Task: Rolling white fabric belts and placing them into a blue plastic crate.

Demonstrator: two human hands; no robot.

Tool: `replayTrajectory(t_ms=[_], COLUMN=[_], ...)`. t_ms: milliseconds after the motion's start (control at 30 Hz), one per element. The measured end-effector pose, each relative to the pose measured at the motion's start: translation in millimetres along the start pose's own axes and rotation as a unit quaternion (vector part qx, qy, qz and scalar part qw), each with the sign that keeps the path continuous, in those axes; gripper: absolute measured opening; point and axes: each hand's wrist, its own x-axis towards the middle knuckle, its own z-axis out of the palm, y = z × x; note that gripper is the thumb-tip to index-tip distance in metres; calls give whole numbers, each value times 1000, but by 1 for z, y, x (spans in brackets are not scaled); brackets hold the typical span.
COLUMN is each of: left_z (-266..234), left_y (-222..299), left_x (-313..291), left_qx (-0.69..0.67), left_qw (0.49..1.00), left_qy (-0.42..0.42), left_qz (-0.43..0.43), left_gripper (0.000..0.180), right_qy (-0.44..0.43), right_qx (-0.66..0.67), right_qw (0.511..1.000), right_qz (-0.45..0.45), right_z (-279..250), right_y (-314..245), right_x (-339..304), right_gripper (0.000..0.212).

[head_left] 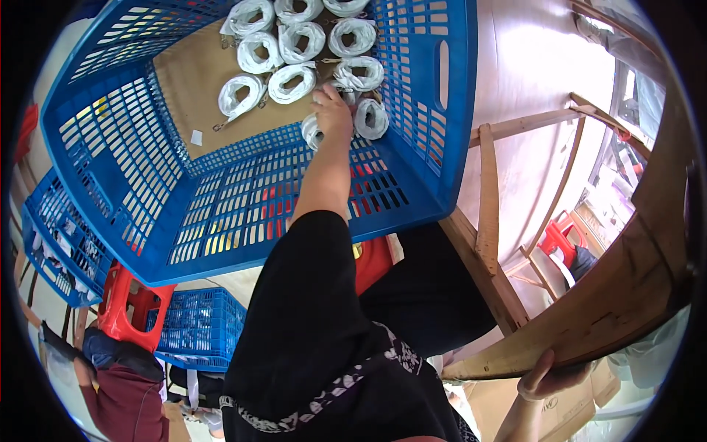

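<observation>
White coils (291, 96) around left grip (333, 118), open cardboard (188, 92) leftward, crate wall (458, 103) rightward; right grip (549, 381) at wooden board (574, 324) edge; both closures unclear.

The left hand (333, 118) is blurring at its fingertips, so whether they are gripping anything is escaping the view. It is partly covering a white coil (310, 134) beneath it. The upper edge is cutting off the large blue plastic crate (449, 147) and some coils in the topmost row (335, 10). The black sleeve (302, 272) is hiding part of the crate's near rim. Below, a red object (373, 265) is showing only partly, its kind being unclear. The lower edge is cutting the right hand's (552, 379) forearm and a person in maroon (125, 398). In the smaller blue crate (46, 271), the contents are appearing too small to identify.
</observation>
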Motion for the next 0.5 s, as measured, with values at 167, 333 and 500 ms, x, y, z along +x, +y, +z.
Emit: replayTrajectory(t_ms=[167,333,500], left_z=[-75,-74,-85], left_y=[-11,-99,-65], left_x=[-13,71,82], left_qx=[17,-299,-332], left_qw=[977,925,898], left_qy=[72,129,-72], left_qz=[200,-197,-279], left_gripper=[80,60,54], right_qy=[9,13,-3], right_qx=[-45,-14,-52], right_qw=[999,1000,999], right_qz=[-27,-10,-17], right_z=[-1,4,1], right_y=[5,-8,-4], right_x=[9,5,7], right_gripper=[65,62,62])
